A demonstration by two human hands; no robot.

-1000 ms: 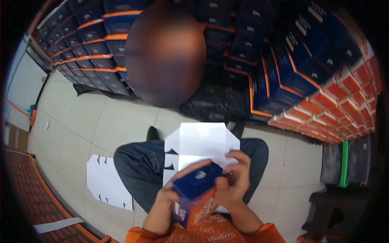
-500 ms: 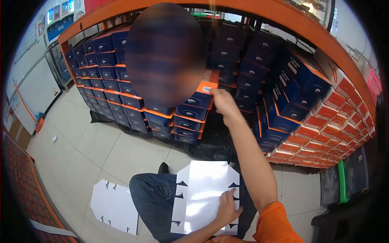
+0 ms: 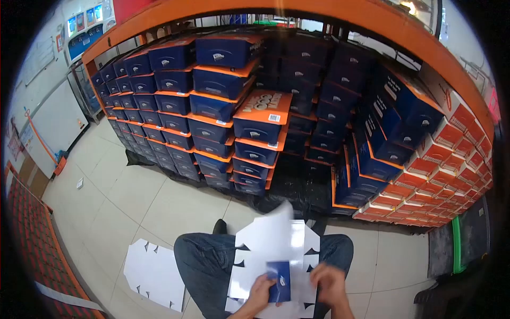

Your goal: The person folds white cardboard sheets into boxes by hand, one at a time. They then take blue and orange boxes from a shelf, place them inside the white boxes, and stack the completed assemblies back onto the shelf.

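White die-cut card [image 3: 249, 276] with dark notches lies across the lap in the head view. Above it, my left hand [image 3: 260, 292] grips a small blue piece [image 3: 280, 282] with a white logo, fingers closed at its left side. A white sheet [image 3: 281, 226], blurred at its top, stands up behind the blue piece. To the right, my right hand [image 3: 328, 280] is raised near the card's right edge with its fingers curled; whether anything is between them cannot be made out.
Stacks of blue and orange boxes [image 3: 215, 106] fill the rack ahead, with red and white boxes [image 3: 425, 170] at the right. Another notched white card [image 3: 154, 274] lies on the tiled floor at the left. A green-edged dark bin [image 3: 470, 239] stands at the far right.
My right hand has come back from the box stack to the lap. My left hand has moved left and now holds the blue piece. The white sheet has risen over the card.
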